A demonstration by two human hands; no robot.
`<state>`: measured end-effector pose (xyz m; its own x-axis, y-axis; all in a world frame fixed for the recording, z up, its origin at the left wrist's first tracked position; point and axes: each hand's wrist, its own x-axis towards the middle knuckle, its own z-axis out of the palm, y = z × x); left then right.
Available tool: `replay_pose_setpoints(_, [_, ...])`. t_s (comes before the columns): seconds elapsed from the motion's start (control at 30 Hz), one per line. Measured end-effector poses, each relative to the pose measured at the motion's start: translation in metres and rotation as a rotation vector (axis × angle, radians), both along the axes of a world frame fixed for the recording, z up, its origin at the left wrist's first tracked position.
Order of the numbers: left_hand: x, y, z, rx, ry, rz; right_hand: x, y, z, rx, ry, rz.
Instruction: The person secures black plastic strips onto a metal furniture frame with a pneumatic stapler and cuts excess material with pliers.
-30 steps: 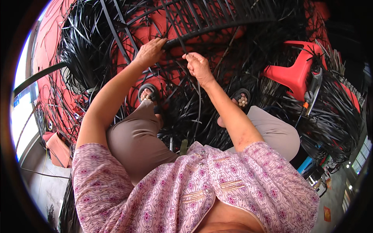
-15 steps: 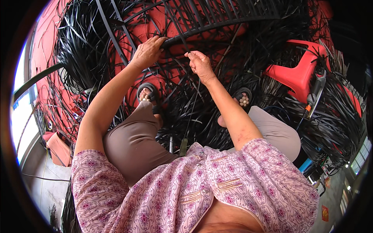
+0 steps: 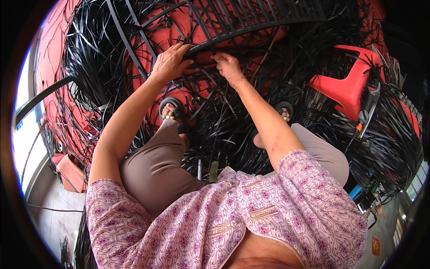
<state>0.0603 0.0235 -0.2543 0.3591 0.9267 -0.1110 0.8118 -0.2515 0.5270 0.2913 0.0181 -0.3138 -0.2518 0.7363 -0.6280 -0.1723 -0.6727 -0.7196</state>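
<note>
A broad red surface [image 3: 50, 67] spreads behind and beneath everything, showing in patches at the top and down the left side. Over it sprawl masses of black strips [image 3: 89, 49], bunched thickly at upper left, tangled between the feet and heaped again at right. Among them, at top centre, lies the black frame [image 3: 268, 25], close-set bars running up from its curved rail [image 3: 207, 45], the rail's near end pointing toward the person. A patterned pink-purple shirt [image 3: 192, 215] fills the lower part, above grey-brown trousers [image 3: 154, 159] with the knees set wide apart. A red plastic stool or chair [image 3: 351, 85] sits among the strips at right; a salmon-coloured box [image 3: 71, 174] stands at far left. Of the two hands, the left hand [image 3: 170, 63] is spread, fingers laid over the rail's near end and thumb apart from them. The right hand [image 3: 229, 69] is closed in a pinch just below the rail; whether a strip lies between its fingertips cannot be told against the dark clutter. Smallest are a grey tool [image 3: 370, 105] with an orange part, beside the red plastic, and the dark sandals [image 3: 178, 112].
</note>
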Motion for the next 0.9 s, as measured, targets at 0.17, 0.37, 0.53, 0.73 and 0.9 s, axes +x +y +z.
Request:
replay_pose_setpoints(0.17, [0.0,0.0,-0.005,-0.034,0.039,0.017,-0.006,0.009,-0.006,-0.017,0.047,0.066])
replay_pose_setpoints(0.37, [0.0,0.001,-0.008,0.011,0.038,0.017,-0.005,0.014,-0.019,0.045,0.042,0.022])
replay_pose_setpoints(0.53, [0.0,0.001,-0.005,-0.012,0.057,0.013,0.009,0.001,-0.002,-0.003,0.075,0.049])
replay_pose_setpoints(0.73, [-0.001,0.0,-0.007,0.026,0.046,0.003,0.013,-0.01,0.011,-0.016,0.062,0.047])
replay_pose_setpoints(0.9, [-0.002,0.0,-0.006,0.021,0.049,-0.017,0.019,-0.018,0.024,0.017,0.064,0.084])
